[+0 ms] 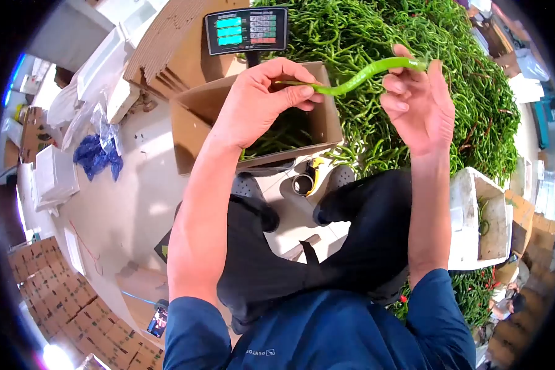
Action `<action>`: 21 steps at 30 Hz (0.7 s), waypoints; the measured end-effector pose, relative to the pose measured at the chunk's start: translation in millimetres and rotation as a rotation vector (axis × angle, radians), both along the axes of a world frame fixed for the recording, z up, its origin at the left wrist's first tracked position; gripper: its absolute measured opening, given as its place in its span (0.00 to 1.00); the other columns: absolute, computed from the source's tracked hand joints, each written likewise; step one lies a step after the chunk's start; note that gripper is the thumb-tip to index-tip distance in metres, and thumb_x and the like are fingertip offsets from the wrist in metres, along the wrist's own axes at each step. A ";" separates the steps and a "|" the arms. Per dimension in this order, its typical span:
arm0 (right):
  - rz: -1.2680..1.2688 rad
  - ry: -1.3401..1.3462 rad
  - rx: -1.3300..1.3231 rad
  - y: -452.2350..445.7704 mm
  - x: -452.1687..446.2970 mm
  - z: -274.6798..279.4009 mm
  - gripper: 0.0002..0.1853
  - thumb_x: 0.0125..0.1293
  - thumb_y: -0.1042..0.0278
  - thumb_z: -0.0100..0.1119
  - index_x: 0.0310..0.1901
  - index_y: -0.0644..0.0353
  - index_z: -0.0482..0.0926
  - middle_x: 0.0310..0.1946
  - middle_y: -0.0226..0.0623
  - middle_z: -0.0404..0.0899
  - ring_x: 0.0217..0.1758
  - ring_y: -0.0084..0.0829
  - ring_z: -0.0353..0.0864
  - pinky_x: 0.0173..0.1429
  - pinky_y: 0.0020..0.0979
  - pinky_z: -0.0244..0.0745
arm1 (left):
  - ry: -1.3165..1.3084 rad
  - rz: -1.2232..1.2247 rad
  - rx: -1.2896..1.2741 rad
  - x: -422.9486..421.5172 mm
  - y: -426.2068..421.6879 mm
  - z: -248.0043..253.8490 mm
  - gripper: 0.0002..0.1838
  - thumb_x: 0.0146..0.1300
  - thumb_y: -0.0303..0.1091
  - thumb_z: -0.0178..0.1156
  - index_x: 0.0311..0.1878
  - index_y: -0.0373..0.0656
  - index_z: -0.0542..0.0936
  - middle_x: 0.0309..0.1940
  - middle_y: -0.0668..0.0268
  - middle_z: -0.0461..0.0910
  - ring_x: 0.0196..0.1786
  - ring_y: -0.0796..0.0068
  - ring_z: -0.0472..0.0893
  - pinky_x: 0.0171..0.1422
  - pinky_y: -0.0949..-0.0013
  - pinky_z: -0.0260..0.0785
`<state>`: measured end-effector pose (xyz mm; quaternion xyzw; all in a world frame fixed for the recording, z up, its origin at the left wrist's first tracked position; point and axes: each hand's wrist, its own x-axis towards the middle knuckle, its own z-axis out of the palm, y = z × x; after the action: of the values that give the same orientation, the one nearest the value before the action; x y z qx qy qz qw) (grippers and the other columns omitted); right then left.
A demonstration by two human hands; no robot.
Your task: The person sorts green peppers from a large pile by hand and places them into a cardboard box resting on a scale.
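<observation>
A long, curved green chili pepper [367, 73] stretches between my two hands. My left hand [265, 98] pinches one end of it between thumb and fingers, above an open cardboard box [194, 139] with green peppers inside. The other end lies at the fingertips of my right hand [419, 102], thumb on one side and fingers on the other, in front of a large heap of green peppers [481, 105]. Behind the box stands a scale display [246, 31] with lit green readouts.
Flattened cardboard [160, 43] leans at the upper left. A blue plastic bag [98, 157] lies on the floor. A white foam box [468, 246] stands at the right, and a yellow tape dispenser [313, 176] lies between my feet. Stacked cartons [74, 308] fill the lower left.
</observation>
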<state>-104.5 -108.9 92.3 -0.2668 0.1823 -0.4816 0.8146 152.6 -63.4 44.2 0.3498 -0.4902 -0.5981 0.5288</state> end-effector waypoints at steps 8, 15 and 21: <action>-0.389 0.255 -0.013 12.8 -151.0 -5.7 0.05 0.72 0.68 0.56 0.41 0.60 0.77 0.27 0.27 0.65 0.28 0.22 0.60 0.29 0.25 0.56 | -0.331 0.157 -0.043 -48.6 -18.9 -1.6 0.23 0.68 0.27 0.63 0.65 0.36 0.73 0.53 0.60 0.82 0.56 0.70 0.82 0.60 0.67 0.76; -1.315 0.944 0.099 102.5 -565.4 -4.4 0.06 0.70 0.70 0.60 0.45 0.61 0.81 0.36 0.33 0.81 0.39 0.28 0.79 0.43 0.26 0.74 | 0.196 0.587 0.218 7.5 -11.0 -1.1 0.16 0.71 0.30 0.59 0.58 0.35 0.76 0.48 0.56 0.83 0.46 0.65 0.84 0.49 0.67 0.77; -1.115 1.370 -0.195 174.3 -538.2 -186.2 0.18 0.69 0.62 0.62 0.54 0.66 0.80 0.45 0.38 0.83 0.41 0.27 0.82 0.41 0.29 0.79 | -0.143 0.522 0.248 -13.5 24.8 -16.8 0.16 0.73 0.30 0.57 0.61 0.34 0.75 0.50 0.55 0.82 0.45 0.69 0.83 0.48 0.70 0.75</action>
<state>-642.6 65.4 -93.9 -0.4372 0.6912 -0.5562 0.1473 139.1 -38.6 27.4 0.5671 -0.3428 -0.4710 0.5823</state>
